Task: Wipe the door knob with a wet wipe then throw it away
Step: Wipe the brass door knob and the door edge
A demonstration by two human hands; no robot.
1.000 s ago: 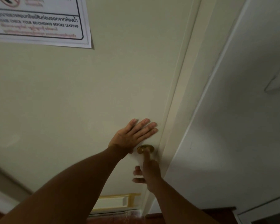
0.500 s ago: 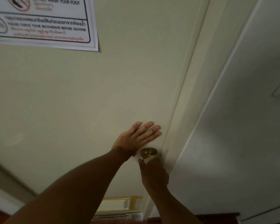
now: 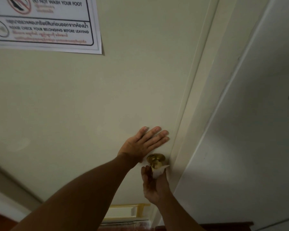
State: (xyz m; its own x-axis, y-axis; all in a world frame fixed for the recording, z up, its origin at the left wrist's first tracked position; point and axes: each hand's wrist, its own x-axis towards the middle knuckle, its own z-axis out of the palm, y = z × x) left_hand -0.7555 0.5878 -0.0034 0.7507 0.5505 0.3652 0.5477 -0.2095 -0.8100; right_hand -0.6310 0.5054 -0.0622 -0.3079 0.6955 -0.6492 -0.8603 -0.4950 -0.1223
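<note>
A round brass door knob [image 3: 155, 160] sticks out of a cream door [image 3: 83, 100] close to its right edge. My left hand [image 3: 144, 143] lies flat on the door just above and left of the knob, fingers spread. My right hand [image 3: 154, 184] reaches up from below and holds a white wet wipe [image 3: 158, 171] against the underside of the knob. Part of the wipe is hidden in my fingers.
A printed notice [image 3: 43, 24] is stuck high on the door at the upper left. The door frame [image 3: 198, 97] runs diagonally beside the knob, with a pale wall [image 3: 249, 130] to its right. A yellow-framed vent [image 3: 128, 212] sits low on the door.
My right hand has turned under the knob, and the white wipe now shows between its fingers. The view has shifted slightly. My left hand stays flat on the door.
</note>
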